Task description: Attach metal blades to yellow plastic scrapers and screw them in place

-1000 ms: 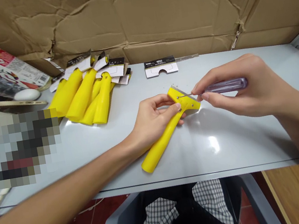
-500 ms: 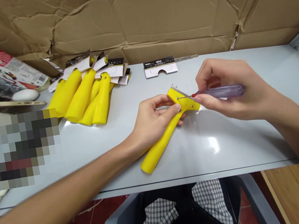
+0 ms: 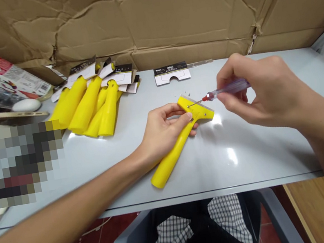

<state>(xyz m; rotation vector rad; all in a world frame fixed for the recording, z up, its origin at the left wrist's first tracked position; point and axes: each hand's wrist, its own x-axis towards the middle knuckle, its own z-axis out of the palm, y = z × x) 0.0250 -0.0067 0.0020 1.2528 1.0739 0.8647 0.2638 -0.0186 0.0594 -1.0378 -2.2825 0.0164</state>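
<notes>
My left hand [image 3: 166, 131] is closed on a yellow scraper [image 3: 172, 157] near the neck, thumb on top and fingers underneath. The scraper's wide head points away to the upper right, with a metal blade edge along its far side and screws on its face. In my right hand [image 3: 263, 88] is a screwdriver [image 3: 228, 89] with a clear purplish handle and a red collar. Its thin shaft slants down to the left, and the tip is at the left screw [image 3: 188, 106] of the scraper head. A few tiny dark bits lie just beyond the blade.
Several yellow scrapers [image 3: 108, 109] with card sleeves are piled at the left back. A black-and-white card sleeve [image 3: 172, 73] lies near the cardboard wall [image 3: 187, 13]. Farther left are a plastic bottle [image 3: 1, 73], a white mouse [image 3: 26, 105] and a blurred-out patch.
My right hand has shifted back along the screwdriver and turned, showing more of the collar. The tip remains at the left screw. My left hand keeps its hold on the scraper.
</notes>
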